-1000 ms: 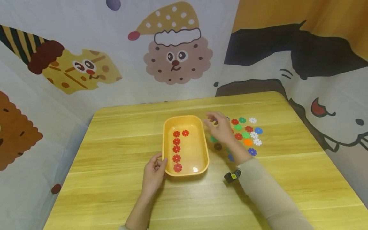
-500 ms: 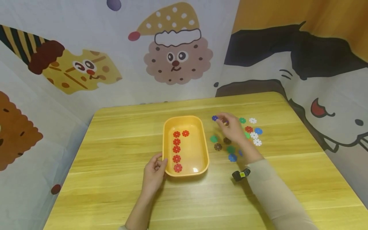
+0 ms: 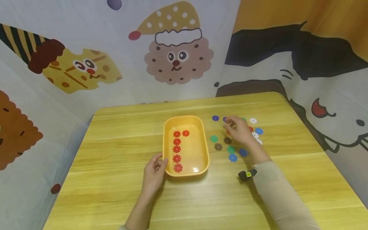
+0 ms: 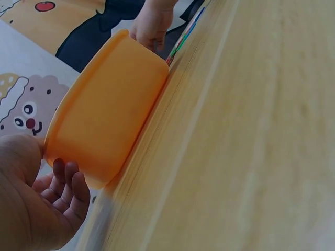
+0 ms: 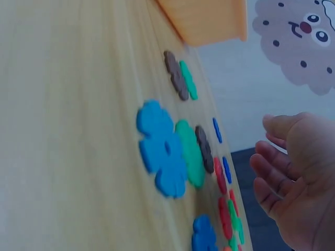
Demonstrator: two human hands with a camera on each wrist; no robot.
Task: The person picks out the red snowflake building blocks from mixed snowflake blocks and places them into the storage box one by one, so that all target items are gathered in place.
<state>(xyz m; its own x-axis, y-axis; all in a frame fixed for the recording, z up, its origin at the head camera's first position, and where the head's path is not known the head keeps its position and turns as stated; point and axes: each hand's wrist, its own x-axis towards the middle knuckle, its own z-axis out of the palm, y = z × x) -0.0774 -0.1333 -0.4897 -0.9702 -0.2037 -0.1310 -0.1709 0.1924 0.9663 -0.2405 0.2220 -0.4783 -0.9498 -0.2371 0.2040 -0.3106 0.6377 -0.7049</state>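
My left hand holds the near-left corner of a yellow-orange plastic tray, thumb at the rim and fingers curled against its outer wall in the left wrist view. Inside lie several red snowflake-shaped plastic discs, most in a column along the left side, with one beside the top disc. Over the loose discs right of the tray hovers my right hand, its fingers loosely bent. In the right wrist view that hand has nothing between thumb and fingers, and it partly hides the discs in the head view.
Loose snowflake discs in blue, green, brown, red and white are spread on the wooden table, including a light blue disc and a white disc. A cartoon-printed curtain hangs behind the table. A small black device sits at the right wrist.
My right hand has moved right from beside the tray across the loose discs, uncovering blue, green and brown ones. The left hand and tray stay put.
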